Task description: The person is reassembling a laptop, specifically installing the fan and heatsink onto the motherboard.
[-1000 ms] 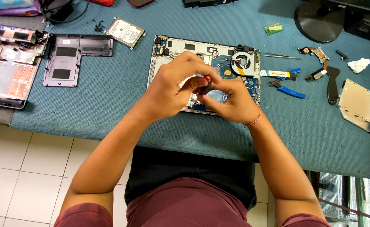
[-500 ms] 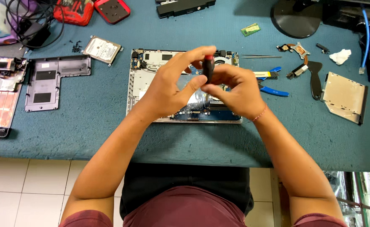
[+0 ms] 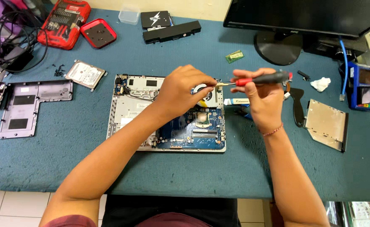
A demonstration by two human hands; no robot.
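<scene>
My right hand (image 3: 264, 97) gripping screwdriver (image 3: 258, 79) by red-black handle, frame centre-right, above opened laptop (image 3: 168, 112); my left hand (image 3: 183, 90) pinching its thin metal tip. Feeling light, stiff; handle offering best grip.

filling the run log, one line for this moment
right hand: holds screwdriver | left hand: pinches its tip | below: opened laptop

Matt blue cloth covers the worktop (image 3: 88, 168); under the hands, glossy circuit board (image 3: 193, 130); right hand's (image 3: 262, 98) screwdriver (image 3: 260, 79) has rubbery-plastic grip
</scene>
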